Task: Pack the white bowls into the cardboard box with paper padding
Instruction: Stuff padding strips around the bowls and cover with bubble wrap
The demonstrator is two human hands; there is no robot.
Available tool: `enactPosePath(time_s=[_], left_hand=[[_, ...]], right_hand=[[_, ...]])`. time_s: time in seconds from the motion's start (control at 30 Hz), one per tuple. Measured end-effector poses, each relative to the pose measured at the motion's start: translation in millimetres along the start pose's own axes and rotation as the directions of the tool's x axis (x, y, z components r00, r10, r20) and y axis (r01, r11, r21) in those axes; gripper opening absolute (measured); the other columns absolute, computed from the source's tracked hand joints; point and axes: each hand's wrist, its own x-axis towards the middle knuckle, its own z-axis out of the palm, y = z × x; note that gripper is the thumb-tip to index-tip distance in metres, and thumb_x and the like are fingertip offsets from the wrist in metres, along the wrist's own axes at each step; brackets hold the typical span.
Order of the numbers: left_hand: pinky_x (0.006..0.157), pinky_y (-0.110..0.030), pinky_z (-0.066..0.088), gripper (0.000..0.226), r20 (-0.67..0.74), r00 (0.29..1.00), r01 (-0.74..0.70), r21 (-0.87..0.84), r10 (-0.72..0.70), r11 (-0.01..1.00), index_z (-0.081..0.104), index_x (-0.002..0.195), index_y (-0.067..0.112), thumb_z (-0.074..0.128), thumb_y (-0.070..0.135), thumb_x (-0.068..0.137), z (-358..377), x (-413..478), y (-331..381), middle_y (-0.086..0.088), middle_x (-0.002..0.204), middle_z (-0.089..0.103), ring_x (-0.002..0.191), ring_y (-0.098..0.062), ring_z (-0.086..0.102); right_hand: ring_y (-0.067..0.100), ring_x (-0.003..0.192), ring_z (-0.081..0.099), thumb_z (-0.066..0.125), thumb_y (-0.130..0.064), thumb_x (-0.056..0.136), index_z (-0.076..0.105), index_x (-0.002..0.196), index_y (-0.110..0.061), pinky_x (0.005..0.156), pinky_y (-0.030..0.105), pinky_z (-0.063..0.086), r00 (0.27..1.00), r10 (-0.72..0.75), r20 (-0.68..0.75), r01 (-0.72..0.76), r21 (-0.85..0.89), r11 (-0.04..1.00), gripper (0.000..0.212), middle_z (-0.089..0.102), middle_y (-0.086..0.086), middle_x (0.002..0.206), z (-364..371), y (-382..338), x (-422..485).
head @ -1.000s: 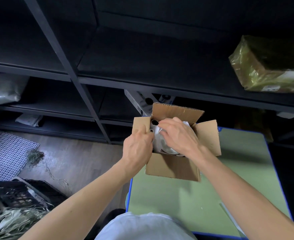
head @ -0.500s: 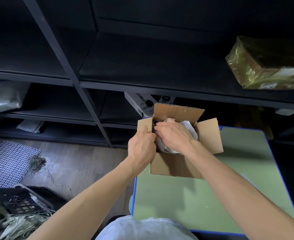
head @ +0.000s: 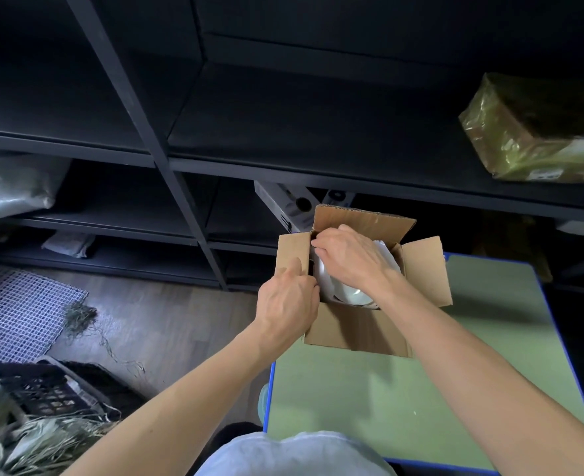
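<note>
A white bowl [head: 350, 294] sits inside the cardboard box [head: 356, 329], its glossy rim showing at the box's near side beneath white paper padding [head: 385, 250]. It looks hard, smooth and breakable, probably slippery on the glaze, so it is best gripped at the rim or cupped from beneath. The right hand [head: 352, 259] reaches into the box from above, fingers curled and pressing paper toward the far left corner. The left hand [head: 289, 304] clasps the box's left wall, thumb lying along the outside of the flap. The box stands on a green table [head: 421, 407]; how many bowls it holds is hidden.
</note>
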Motion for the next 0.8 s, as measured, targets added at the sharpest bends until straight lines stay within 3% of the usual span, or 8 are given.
enactPosePath(time_s=[0.1,0.2,0.43,0.53,0.67,0.73,0.8], left_hand=[[0.059,-0.026,0.033,0.031,0.016,1.0,-0.022,0.071,0.021,0.997,0.07,0.093,0.024,0.041,0.026,0.104,-0.5,-0.2,3.6,0.006,0.095,0.053,0.079,-0.01,0.032],[0.06,-0.028,0.035,0.029,0.057,0.998,0.034,0.042,-0.036,0.999,0.069,0.092,0.024,0.042,0.029,0.103,-0.7,4.4,5.1,0.006,0.098,0.043,0.076,-0.013,0.038],[0.058,-0.029,0.041,0.031,0.028,1.0,0.009,0.002,-0.009,1.0,0.067,0.09,0.024,0.04,0.033,0.102,3.7,5.5,0.4,0.006,0.097,0.045,0.071,-0.015,0.042],[0.058,-0.033,0.047,0.028,-0.038,0.999,-0.023,-0.111,0.019,0.994,0.069,0.1,0.025,0.042,0.034,0.1,5.2,-3.9,-10.1,0.006,0.089,0.042,0.071,-0.016,0.047],[0.057,-0.038,0.05,0.022,-0.124,0.991,-0.072,-0.219,0.046,0.973,0.064,0.112,0.027,0.048,0.033,0.099,1.0,-16.3,-19.5,0.006,0.09,0.049,0.075,-0.018,0.053],[0.057,-0.04,0.05,0.018,-0.148,0.988,-0.076,-0.227,0.043,0.971,0.061,0.11,0.026,0.048,0.034,0.099,-1.0,-17.9,-20.7,0.006,0.09,0.05,0.074,-0.019,0.052],[0.056,-0.041,0.05,0.013,-0.172,0.985,-0.069,-0.253,0.025,0.965,0.06,0.103,0.024,0.051,0.032,0.098,-3.5,-17.5,-21.5,0.006,0.088,0.051,0.073,-0.019,0.052]], right_hand=[[0.017,0.095,0.047,0.04,-0.026,0.104,0.071,0.109,-0.019,0.076,0.04,0.051,1.0,0.009,-0.001,-0.009,-0.004,1.0,0.032,0.066,-0.005,0.116,1.7,-0.1,0.3],[0.015,0.089,0.042,0.038,-0.026,0.103,0.067,0.093,-0.021,0.072,0.04,0.05,0.999,0.036,0.018,-0.036,-0.003,0.999,0.031,0.066,-0.002,0.103,0.6,-1.1,1.8],[0.017,0.103,0.05,0.041,-0.023,0.103,0.07,0.119,-0.025,0.083,0.039,0.051,1.0,-0.009,-0.016,0.01,0.012,1.0,0.033,0.066,-0.011,0.123,-1.0,6.3,-6.6],[0.016,0.106,0.05,0.041,-0.023,0.104,0.069,0.116,-0.024,0.082,0.036,0.05,0.996,-0.003,-0.086,0.006,0.024,1.0,0.031,0.065,-0.014,0.123,-2.1,15.6,-19.5],[0.016,0.116,0.051,0.048,-0.021,0.102,0.066,0.127,-0.024,0.096,0.028,0.035,0.989,-0.003,-0.149,0.022,0.128,0.992,0.031,0.061,-0.016,0.132,2.6,25.4,-46.3],[0.012,0.123,0.046,0.05,-0.019,0.102,0.063,0.132,-0.023,0.099,0.016,0.026,0.989,0.011,-0.145,0.015,0.178,0.984,0.034,0.058,-0.014,0.137,4.3,27.8,-57.9],[0.011,0.127,0.044,0.051,-0.018,0.101,0.063,0.132,-0.022,0.101,0.014,0.026,0.989,0.025,-0.148,0.008,0.217,0.976,0.034,0.058,-0.012,0.138,4.8,27.3,-68.4]])
